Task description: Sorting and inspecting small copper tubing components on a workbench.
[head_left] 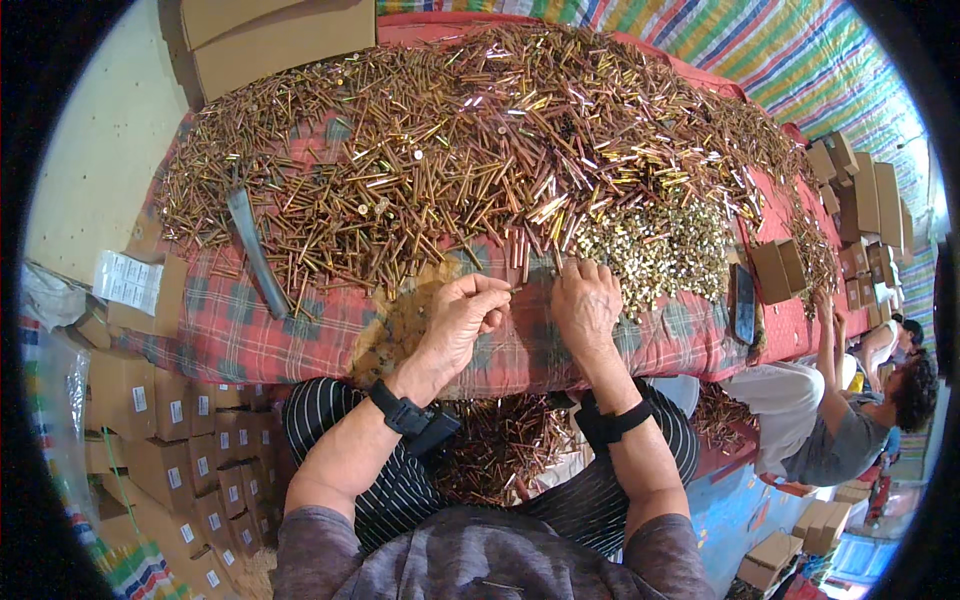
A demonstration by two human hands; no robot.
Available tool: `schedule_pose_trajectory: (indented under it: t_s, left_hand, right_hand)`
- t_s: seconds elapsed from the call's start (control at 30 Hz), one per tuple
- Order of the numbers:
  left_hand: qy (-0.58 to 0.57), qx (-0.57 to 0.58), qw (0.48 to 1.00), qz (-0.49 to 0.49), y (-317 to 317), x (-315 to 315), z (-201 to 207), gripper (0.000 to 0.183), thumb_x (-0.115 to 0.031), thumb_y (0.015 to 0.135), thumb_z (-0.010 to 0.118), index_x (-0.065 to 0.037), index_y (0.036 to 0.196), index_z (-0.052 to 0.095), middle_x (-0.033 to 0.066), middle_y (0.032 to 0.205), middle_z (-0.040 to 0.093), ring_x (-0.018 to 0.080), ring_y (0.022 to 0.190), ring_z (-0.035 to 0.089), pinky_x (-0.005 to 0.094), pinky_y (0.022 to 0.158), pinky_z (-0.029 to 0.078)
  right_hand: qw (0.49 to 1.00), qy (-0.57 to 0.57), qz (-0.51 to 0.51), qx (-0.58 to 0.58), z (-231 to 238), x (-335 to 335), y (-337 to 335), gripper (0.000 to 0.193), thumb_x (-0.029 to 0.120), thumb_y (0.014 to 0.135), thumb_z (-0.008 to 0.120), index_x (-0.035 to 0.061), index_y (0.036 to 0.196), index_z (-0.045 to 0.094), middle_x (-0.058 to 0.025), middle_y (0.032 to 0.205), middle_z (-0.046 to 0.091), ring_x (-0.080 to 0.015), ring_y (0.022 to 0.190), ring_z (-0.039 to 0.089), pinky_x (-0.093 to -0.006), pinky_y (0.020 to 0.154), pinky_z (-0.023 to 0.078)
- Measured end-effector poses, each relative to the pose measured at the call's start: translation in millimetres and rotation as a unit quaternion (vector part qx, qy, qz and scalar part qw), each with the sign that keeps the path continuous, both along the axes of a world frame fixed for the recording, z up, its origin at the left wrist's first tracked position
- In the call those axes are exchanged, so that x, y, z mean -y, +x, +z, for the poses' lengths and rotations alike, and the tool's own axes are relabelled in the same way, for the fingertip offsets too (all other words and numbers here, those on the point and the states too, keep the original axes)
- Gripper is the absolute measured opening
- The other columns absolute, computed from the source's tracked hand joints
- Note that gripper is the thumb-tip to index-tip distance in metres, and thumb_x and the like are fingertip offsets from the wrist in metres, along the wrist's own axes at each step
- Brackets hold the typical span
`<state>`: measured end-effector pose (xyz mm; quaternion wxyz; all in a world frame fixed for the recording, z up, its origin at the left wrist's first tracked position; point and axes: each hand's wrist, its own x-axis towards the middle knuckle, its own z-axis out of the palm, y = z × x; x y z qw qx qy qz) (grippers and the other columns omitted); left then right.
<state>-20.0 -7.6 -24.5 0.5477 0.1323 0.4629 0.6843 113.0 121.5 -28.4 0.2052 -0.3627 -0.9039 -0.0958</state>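
Where the desk (300, 320) drops off at left, brown cartons (180, 440) with small white labels stand stacked; a white printed sheet (125, 280) lies on one above them. More brown boxes (860, 200) sit at right, one large carton (270, 35) at top. Brass rods (450, 140) heap across the plaid cloth, with pale caps (660, 245) beside. Left hand (460, 320), fingers curled, grip pinched on one thin rod (513, 289). Right hand (587, 305) lies palm-down at the heap's edge; its grip cannot be told.

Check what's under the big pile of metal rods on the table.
Under the metal rods lies a red plaid cloth, bare along the near edge by the left hand and right hand. The tabletop beneath is fully covered.
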Motion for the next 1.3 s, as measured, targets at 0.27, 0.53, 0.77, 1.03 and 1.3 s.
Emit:
schedule_pose_trajectory:
  t_s: [0.27,0.53,0.77,1.03,1.3]
  left_hand:
    - [-0.004,-0.001,1.0,0.008,0.1,0.2,4.6,0.007,-0.008,0.083,0.062,-0.003,0.088,0.062,-0.0001,0.071,0.059,0.0036,0.056,0.049,0.0166,0.048,0.034]
    - [-0.016,-0.003,1.0,0.013,-2.5,2.5,5.7,0.007,-0.008,0.082,0.063,-0.003,0.087,0.062,0.0002,0.071,0.059,0.0037,0.056,0.05,0.0162,0.048,0.034]
    - [-0.005,0.027,1.0,0.0,-1.3,0.8,7.7,0.007,-0.006,0.082,0.061,-0.002,0.087,0.061,0.0,0.071,0.055,0.0041,0.057,0.043,0.0171,0.048,0.031]
    - [0.03,0.03,0.998,-0.041,-2.7,-0.3,7.6,0.007,-0.006,0.082,0.06,-0.002,0.088,0.059,-0.0012,0.073,0.054,0.0028,0.058,0.04,0.0171,0.049,0.03]
    - [0.05,-0.106,0.992,-0.054,-1.3,2.9,8.3,0.011,-0.01,0.081,0.064,-0.004,0.088,0.059,-0.0045,0.068,0.052,0.0013,0.056,0.039,0.0167,0.05,0.031]
  right_hand:
    - [0.998,0.007,0.041,-0.046,8.4,3.9,-4.5,0.01,0.009,0.074,0.054,0.0063,0.08,0.061,-0.0087,0.077,0.056,-0.027,0.076,0.055,-0.0391,0.068,0.044]
    - [0.964,-0.217,0.081,-0.127,21.6,15.5,-5.8,0.009,0.005,0.073,0.059,0.0039,0.082,0.06,-0.0095,0.076,0.059,-0.0251,0.068,0.057,-0.0344,0.062,0.045]
    - [0.688,-0.618,0.101,-0.366,44.5,36.4,-3.1,0.003,0.003,0.085,0.062,0.0001,0.085,0.06,0.0015,0.075,0.061,-0.003,0.068,0.053,-0.0192,0.06,0.044]
    - [0.7,-0.603,0.126,-0.361,25.7,35.5,3.5,0.007,0.004,0.085,0.063,0.0005,0.09,0.062,0.0005,0.077,0.062,-0.0054,0.069,0.055,-0.021,0.061,0.045]
    - [0.859,-0.452,0.132,-0.201,48.8,39.2,5.1,0.013,0.013,0.088,0.06,-0.0007,0.089,0.06,-0.0071,0.07,0.058,-0.0102,0.064,0.053,-0.0263,0.058,0.044]
